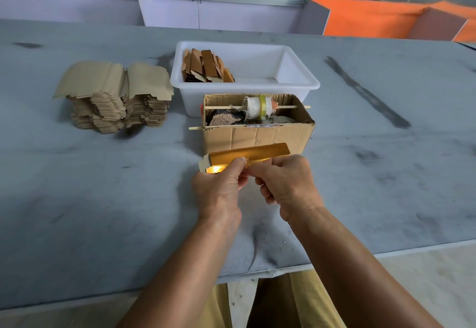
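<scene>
We held the gold card strip (248, 153) just above the table (103, 199), in front of the cardboard box (257, 135). Our left hand (219, 191) and right hand (286, 183) pinched its near edge. It seemed light, thin, glossy, perhaps slippery, easily creased; edges looked safest.

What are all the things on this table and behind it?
table: one, grey, fills most of the view
cardboard box: one, brown, open top, middle of the table
spool: one, white with a yellow-green band, on a wooden stick across the box top
tub: one, white, right behind the cardboard box
folded pieces: many, brown, left end of the tub
flat card pile: one, tan, left on the table
bins: one white, orange ones to its right, behind the table
gold strip: one, shiny gold, in front of the cardboard box
left hand: one, pinches the gold strip
right hand: one, holds the gold strip
</scene>
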Available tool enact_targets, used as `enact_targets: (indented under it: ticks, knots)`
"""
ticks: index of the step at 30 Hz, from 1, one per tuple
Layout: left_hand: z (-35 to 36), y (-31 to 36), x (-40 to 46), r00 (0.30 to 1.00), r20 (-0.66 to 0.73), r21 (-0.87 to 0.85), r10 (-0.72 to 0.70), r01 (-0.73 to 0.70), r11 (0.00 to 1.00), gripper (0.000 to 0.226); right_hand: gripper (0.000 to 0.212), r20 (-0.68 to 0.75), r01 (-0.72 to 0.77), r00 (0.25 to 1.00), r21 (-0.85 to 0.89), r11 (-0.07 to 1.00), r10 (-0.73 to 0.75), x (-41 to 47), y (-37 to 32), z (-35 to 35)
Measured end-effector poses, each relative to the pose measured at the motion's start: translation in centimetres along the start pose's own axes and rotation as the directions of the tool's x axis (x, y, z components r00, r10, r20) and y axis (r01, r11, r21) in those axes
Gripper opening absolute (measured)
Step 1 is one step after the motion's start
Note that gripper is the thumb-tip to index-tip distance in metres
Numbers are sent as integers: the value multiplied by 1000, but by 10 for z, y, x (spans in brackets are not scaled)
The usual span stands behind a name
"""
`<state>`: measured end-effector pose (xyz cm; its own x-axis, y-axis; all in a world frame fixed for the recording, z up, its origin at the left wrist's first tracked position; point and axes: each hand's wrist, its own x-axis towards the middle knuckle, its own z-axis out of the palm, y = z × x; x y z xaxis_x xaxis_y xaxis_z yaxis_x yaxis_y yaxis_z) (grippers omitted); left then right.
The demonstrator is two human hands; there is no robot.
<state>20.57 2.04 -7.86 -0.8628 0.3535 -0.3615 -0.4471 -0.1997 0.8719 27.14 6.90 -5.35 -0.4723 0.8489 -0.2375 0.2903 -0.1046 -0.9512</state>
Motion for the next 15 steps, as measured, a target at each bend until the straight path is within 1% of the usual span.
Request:
enact_targets:
  ticks: [3,9,13,15]
  knots:
    - [2,2,0,999,-32,-30,-17,16,999,9,34,-42,63,997,41,997,-61,-2,6,4]
    - [4,3,1,996,-52,-71,-77,74,995,13,20,-17,64,998,175,983,-62,-7,8,4]
    - [6,4,-1,995,-65,-80,-79,74,994,15,26,-36,80,997,227,970,-74,-9,10,4]
    - [7,5,-2,994,-70,-73,-83,78,994,17,24,-36,80,997,268,960,-73,-10,13,4]
